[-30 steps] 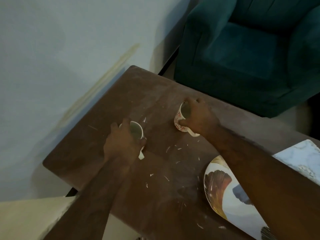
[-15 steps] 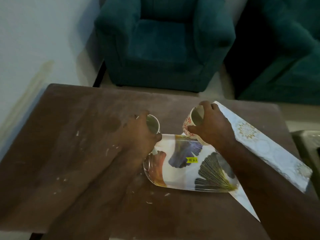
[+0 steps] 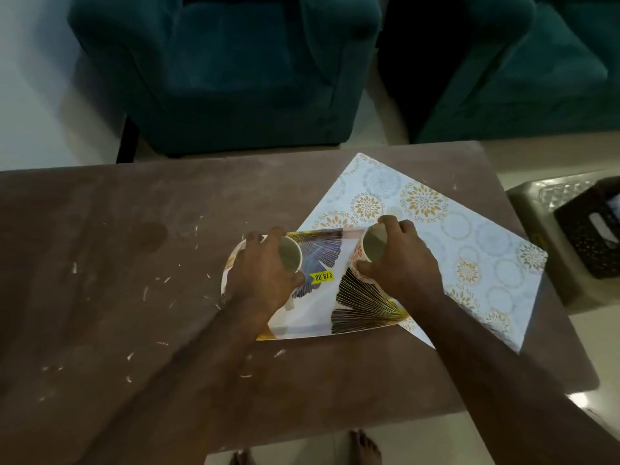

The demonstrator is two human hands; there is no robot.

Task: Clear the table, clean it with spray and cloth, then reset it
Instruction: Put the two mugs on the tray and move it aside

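Patterned tray (image 3: pixel 322 317) half-hidden, hands (image 3: pixel 265 280) covering cups (image 3: pixel 290 256)

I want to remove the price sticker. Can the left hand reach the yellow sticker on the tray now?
Probably not yet. The yellow sticker lies uncovered just beside the left hand, but that hand is gripping a cup over the tray and must release it first.

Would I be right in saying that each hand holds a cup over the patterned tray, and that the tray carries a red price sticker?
Not quite: in the head view the price sticker on the tray is yellow. Otherwise yes: the left hand and right hand each hold a cup over it.
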